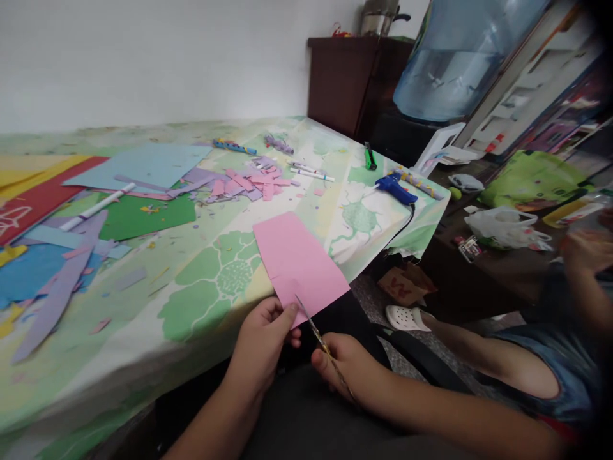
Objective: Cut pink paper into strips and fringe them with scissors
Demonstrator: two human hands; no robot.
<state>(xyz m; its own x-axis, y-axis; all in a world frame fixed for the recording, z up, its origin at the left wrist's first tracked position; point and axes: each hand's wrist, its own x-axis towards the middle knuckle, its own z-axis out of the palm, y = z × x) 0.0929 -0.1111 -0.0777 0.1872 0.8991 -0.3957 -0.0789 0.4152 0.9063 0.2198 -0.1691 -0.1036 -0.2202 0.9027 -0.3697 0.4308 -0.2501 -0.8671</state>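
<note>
A sheet of pink paper point(301, 255) reaches over the table's near edge. My left hand point(265, 338) pinches its near corner between thumb and fingers. In my right hand point(352, 364) is a pair of scissors point(313, 327), the fingers closed round the handles. The blades point up and away, at the sheet's near edge beside my left thumb, and lie over the pink surface. Whether the blades are apart or together is hard to make out. The handles are mostly hidden by my right hand.
Paper scraps point(251, 182), a light blue sheet point(143, 165), a green sheet point(148, 216) and markers point(311, 174) lie on the patterned tablecloth point(230, 281). A blue glue gun point(396, 190) and a green box cutter point(369, 156) rest at the right. Another person's leg point(498, 351) is at the lower right.
</note>
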